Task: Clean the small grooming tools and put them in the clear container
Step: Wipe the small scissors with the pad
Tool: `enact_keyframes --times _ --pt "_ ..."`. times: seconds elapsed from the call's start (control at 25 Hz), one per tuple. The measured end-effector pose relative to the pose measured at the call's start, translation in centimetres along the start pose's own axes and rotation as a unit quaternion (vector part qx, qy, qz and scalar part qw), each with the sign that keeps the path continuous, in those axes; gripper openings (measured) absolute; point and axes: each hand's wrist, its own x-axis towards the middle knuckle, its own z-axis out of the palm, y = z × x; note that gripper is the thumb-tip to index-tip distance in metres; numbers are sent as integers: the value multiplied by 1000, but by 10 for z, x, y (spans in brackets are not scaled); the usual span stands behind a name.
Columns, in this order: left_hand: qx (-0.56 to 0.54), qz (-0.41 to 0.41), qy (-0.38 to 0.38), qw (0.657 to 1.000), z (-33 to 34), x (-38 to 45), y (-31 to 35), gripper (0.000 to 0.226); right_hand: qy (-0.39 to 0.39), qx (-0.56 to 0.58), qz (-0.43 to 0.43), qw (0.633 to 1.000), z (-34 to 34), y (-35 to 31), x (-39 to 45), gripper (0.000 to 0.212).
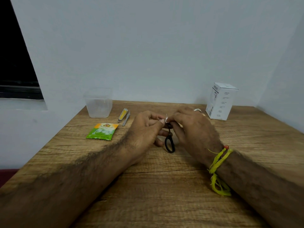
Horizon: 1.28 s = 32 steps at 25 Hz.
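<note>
Hands meet over the middle of the wooden table [164, 186], both forearms stretched forward from the near edge. The left hand [144, 129] has its fingers curled inward, thumb tip pressed against a small white scrap of wipe [166, 119]. The right hand [190, 127], a ring [197, 110] on one finger and yellow threads [219, 163] tied at the wrist, pinches the same scrap from the other side, fingers bent down over it. Between the two hands hangs a pair of small scissors [169, 142]; one black handle loop shows below the fingers, tipped toward the tabletop, while the blades are covered by the fingers and wipe, so I cannot tell whether they are spread or closed, nor exactly which hand carries their weight.

Left of the hands lie a nail clipper [123, 115] with a yellow face and, just beside it, metal tweezers [126, 120]. A green and orange sachet [102, 131] lies nearer. The clear container [98, 104] stands at the far left, against the wall. A white box [219, 101] stands far right; its print is too small to read.
</note>
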Motion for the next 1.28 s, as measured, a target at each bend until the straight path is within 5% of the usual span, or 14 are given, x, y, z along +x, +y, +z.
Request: enact_keyframes --times 0.16,0.36,0.6,1.28 --pt "-33 -8 7 999 0 1 -2 10 -8 25 7 1000 1 0 1 12" --pt "-98 -16 60 993 -3 2 1 5 86 105 38 990 -9 3 -5 10" --pt "-132 -13 92 987 -4 0 3 23 23 61 -6 998 3 -7 -5 11" --pt "-131 -5 105 986 -1 -3 7 19 -18 7 -37 999 0 -5 -2 16"
